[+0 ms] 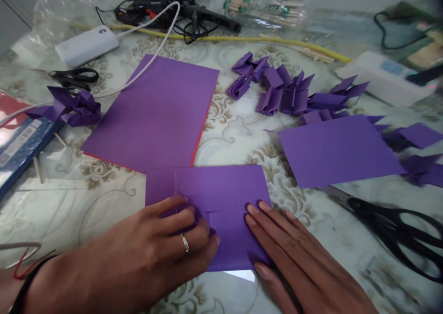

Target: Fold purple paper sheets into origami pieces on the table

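A purple sheet of paper (221, 184) lies in front of me, with a short slit near its middle and a faint upright crease towards its left side. My left hand (173, 240), wearing a ring, curls its fingers on the sheet beside the slit, and the paper bulges a little at the fingertips. Its thumb is hidden beneath the hand. On the sheet's right edge my right hand (294, 254) rests flat with fingers stretched out, its thumb near the lower right corner.
Larger purple sheets (159, 106) over red paper lie behind. Folded purple pieces (273, 90) and a purple card (341, 150) are at right, near large black scissors (384, 221). Smaller scissors (74, 77), a white power bank (86, 46) with cable, and a glue gun (155, 11) stand farther back.
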Demonstrator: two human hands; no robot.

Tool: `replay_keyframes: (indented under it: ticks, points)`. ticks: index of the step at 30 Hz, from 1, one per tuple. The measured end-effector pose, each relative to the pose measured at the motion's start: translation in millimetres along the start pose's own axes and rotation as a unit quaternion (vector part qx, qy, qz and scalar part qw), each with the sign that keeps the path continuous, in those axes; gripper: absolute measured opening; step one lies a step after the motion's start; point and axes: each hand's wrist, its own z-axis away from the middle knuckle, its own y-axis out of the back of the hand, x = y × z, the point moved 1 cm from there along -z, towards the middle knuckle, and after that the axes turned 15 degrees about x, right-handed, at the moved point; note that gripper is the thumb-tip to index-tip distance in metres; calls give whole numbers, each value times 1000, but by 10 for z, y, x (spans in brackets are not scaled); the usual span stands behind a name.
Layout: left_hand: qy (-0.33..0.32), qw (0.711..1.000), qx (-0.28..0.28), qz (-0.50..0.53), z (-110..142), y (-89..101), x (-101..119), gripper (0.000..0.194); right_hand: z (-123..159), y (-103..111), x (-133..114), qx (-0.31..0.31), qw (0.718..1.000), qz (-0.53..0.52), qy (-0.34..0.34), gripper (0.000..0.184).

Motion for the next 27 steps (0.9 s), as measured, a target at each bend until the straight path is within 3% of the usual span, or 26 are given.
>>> replay_keyframes:
  ticks: [8,12,20,27]
  points:
    - [-33,999,6,-2,-3,-1,-96,40,-36,5,-4,-5,1000,10,-12,41]
    - [-17,999,28,3,64,-22,-88,39,-13,9,-21,-6,1000,12,-14,42]
    - [-52,996,-26,62,12,-80,-150,45,-33,31,-30,-6,1000,3,-30,42]
    - [-46,998,-19,46,74,-147,-162,49,-90,76,-53,3,998,-11,-65,40]
